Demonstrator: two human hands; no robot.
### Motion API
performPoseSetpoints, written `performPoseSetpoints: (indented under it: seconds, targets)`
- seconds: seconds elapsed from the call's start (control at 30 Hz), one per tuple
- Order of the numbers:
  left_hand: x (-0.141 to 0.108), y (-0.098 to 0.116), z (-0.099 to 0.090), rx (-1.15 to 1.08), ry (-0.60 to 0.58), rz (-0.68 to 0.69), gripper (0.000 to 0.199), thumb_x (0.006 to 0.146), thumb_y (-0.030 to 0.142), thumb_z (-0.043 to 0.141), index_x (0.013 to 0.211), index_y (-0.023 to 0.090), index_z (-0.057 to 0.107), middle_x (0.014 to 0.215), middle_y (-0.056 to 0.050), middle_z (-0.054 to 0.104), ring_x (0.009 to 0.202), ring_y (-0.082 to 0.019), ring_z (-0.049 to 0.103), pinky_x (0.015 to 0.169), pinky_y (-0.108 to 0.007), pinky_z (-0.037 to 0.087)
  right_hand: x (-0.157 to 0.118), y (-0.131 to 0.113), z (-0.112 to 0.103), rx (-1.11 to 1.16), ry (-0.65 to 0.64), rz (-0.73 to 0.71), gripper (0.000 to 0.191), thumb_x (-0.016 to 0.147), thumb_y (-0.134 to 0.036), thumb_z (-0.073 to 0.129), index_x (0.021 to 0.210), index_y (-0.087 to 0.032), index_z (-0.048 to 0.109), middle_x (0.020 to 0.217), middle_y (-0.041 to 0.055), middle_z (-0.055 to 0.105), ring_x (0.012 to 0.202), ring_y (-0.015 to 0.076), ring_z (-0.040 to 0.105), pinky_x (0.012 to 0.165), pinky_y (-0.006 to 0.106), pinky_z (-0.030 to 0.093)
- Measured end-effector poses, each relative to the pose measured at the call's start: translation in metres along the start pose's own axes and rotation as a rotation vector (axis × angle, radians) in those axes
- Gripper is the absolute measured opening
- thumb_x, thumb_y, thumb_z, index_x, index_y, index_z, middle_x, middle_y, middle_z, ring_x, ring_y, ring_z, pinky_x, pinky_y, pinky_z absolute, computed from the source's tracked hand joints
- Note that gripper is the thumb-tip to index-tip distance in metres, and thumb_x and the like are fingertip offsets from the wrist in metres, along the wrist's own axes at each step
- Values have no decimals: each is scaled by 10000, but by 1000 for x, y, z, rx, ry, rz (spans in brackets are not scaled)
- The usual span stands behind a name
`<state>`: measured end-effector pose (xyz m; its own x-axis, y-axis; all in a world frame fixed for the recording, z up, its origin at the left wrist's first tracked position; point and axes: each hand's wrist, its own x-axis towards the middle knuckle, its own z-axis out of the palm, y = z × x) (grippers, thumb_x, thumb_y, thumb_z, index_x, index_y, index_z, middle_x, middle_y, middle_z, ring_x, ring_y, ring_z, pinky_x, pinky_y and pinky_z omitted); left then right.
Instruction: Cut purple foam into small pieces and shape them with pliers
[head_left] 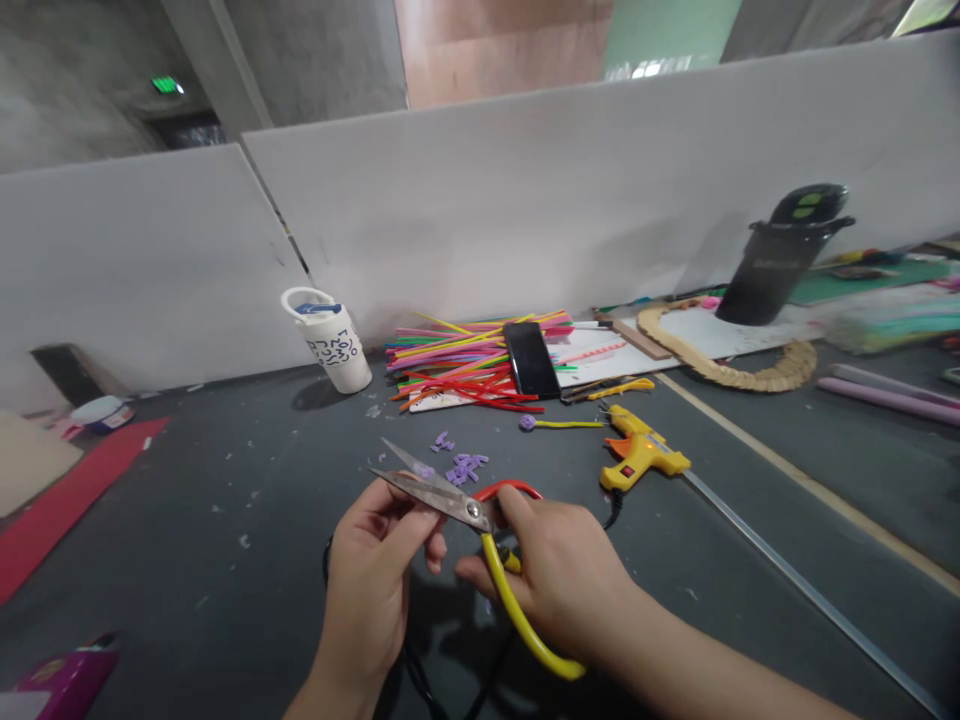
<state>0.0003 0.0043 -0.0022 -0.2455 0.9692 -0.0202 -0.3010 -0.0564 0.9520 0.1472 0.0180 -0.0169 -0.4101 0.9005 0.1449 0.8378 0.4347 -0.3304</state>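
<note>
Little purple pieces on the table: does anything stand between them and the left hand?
Yes: in this view, the open scissors, held by the right hand, reach across between the left hand and the purple pieces. How high the blades sit above the table is hard to tell.

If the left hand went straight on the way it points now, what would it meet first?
Most likely the scissors blades: they lie across the fingertip end of the left hand, perhaps already touching; depth is unclear. Beyond are purple bits.

Dark grey tabletop [202, 540], purple snippets [465, 468], yellow glue gun [651, 456], white cup [341, 350]
</note>
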Motion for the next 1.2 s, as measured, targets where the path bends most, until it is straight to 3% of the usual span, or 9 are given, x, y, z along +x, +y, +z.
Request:
performPoseSetpoints:
  seconds: [0.2, 0.3, 0.4, 0.53, 0.63, 0.8, 0.9, 1.07, 1.2]
  targets:
    - [-2, -3, -4, 33, -12, -2, 35, 669, 139, 658, 659, 165, 638, 526, 53, 564, 426, -52, 481, 401, -143, 390, -1, 1, -2, 20, -21, 9, 383, 797, -563, 467, 782, -185, 522, 633, 55, 638, 565, 225, 600, 477, 270, 241]
    - [-2, -4, -4, 125, -7, 7, 38, 686, 168, 649, 692, 179, 613, 556, 55, 562, 443, -67, 501, 419, -162, 398, 0, 3, -3, 242, -22, 74, 293, 799, -488, 499, 733, -202, 505, 610, 14, 607, 531, 171, 547, 471, 243, 271]
    - [-1, -4, -2, 358, -18, 41, 56, 693, 182, 629, 667, 188, 580, 563, 53, 543, 458, -88, 504, 439, -190, 401, 3, 4, -5, 573, 10, 114, 179, 769, -358, 547, 694, -205, 494, 624, -21, 568, 561, 131, 508, 495, 210, 327]
    - [-2, -6, 3, 775, -129, 249, 136, 722, 154, 577, 597, 197, 541, 574, 36, 532, 532, -118, 506, 520, -219, 397, 8, 5, -7, 862, 41, 112, 94, 745, -249, 541, 680, -192, 505, 600, -51, 494, 551, 99, 453, 500, 189, 343]
    - [-5, -10, 5, 910, -200, 357, 155, 734, 124, 541, 603, 206, 529, 581, 31, 523, 538, -127, 498, 519, -223, 381, 11, 7, -7, 909, 27, 127, 70, 730, -215, 543, 675, -184, 512, 586, -63, 459, 539, 89, 428, 492, 185, 335]
    - [-9, -12, 5, 868, -261, 359, 165, 718, 103, 539, 594, 213, 531, 581, 30, 517, 536, -133, 494, 519, -227, 371, 13, 9, -8, 925, -14, 109, 76, 709, -142, 508, 646, -181, 493, 574, -68, 452, 546, 86, 433, 520, 186, 352]
    - [-7, -9, 4, 703, -285, 195, 105, 712, 141, 570, 626, 201, 577, 600, 15, 551, 549, -137, 510, 533, -235, 392, 13, 13, -12, 975, -80, 57, 67, 754, -187, 502, 688, -182, 491, 577, -69, 447, 526, 79, 427, 508, 183, 358]
    - [-1, -6, 1, 223, -389, -333, 150, 775, 260, 562, 715, 144, 637, 531, 0, 560, 454, -102, 482, 434, -205, 382, 12, 19, -12, 1102, -222, -39, 169, 824, -344, 481, 771, -184, 488, 572, -69, 458, 432, 63, 393, 411, 173, 346]
    - [1, -8, -1, 59, -398, -458, 90, 720, 204, 639, 687, 120, 646, 590, -10, 595, 421, -57, 478, 389, -159, 365, 12, 19, -10, 1160, -255, -59, 205, 844, -379, 471, 779, -184, 475, 563, -67, 462, 424, 63, 382, 383, 169, 326]
